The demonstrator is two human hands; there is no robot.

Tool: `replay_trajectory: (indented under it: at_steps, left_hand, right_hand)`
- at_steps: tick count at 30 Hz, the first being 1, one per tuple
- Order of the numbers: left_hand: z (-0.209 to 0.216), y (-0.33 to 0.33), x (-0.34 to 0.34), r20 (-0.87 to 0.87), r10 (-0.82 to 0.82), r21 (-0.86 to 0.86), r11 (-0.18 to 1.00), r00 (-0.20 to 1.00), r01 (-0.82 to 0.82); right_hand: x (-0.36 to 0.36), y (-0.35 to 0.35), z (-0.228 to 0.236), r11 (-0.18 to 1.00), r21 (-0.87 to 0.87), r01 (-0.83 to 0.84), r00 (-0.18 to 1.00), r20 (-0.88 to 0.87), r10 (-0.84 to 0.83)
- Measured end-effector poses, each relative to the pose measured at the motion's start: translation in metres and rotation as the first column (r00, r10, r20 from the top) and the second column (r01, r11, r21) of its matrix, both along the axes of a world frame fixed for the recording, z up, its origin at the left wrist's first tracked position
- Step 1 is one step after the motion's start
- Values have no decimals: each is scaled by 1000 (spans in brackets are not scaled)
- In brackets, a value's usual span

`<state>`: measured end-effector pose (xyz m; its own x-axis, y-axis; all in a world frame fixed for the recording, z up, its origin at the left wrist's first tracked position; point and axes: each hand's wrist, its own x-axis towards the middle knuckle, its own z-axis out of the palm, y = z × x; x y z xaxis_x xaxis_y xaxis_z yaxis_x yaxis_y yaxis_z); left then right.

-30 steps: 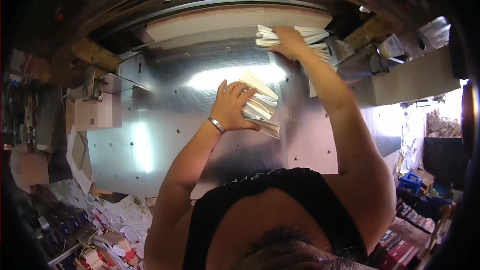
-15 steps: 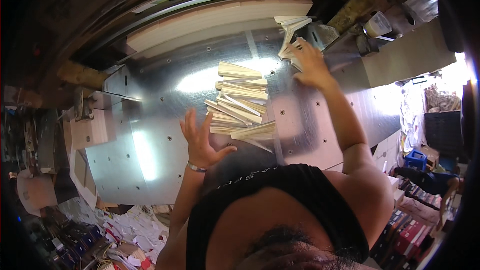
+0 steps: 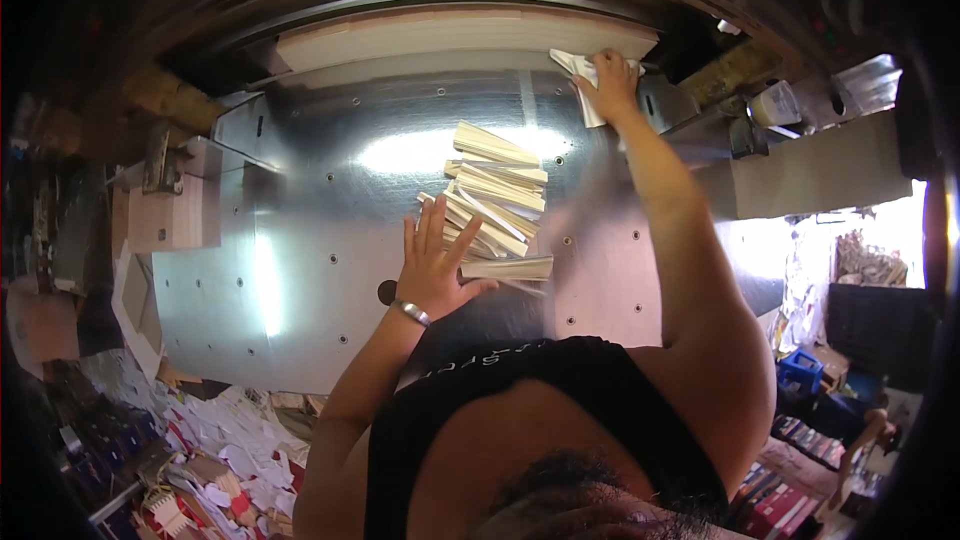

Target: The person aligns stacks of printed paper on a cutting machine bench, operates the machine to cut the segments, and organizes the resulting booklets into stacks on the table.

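Note:
Several stacks of cream paper strips lie in a loose row, one behind another, on the metal table. My left hand is open over their near left end, fingers spread and thumb pointing right; a metal band circles the wrist. At the far right of the table, my right hand has its fingers curled down over a crumpled bunch of white paper strips. Part of that bunch is hidden beneath the palm.
A long pale stack of paper lines the back, under a dark machine beam. Clear plastic cup stands at the right; a paper block sits at the left. Paper scraps cover the lower left. Another person is at the lower right.
My right hand has moved farther back and closed over the white strips. My left hand has shifted right and forward, onto the near end of the row. The view has turned slightly.

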<state>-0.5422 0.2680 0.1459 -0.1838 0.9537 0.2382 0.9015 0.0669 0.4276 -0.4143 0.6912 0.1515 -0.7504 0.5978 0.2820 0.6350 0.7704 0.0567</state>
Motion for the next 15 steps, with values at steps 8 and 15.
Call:
replay_trajectory:
  at_steps: [8, 15]
  left_hand:
    - [9, -1, -2, 138, 47, 42, 998, 989, -53]
    - [-3, 2, -7, 159, 71, 116, 989, 985, -90]
  right_hand:
    - [-42, -125, -3, 953, -304, -22, 994, -113, -13]
    - [-9, -276, 47, 795, -525, -304, 920, 57, 389]
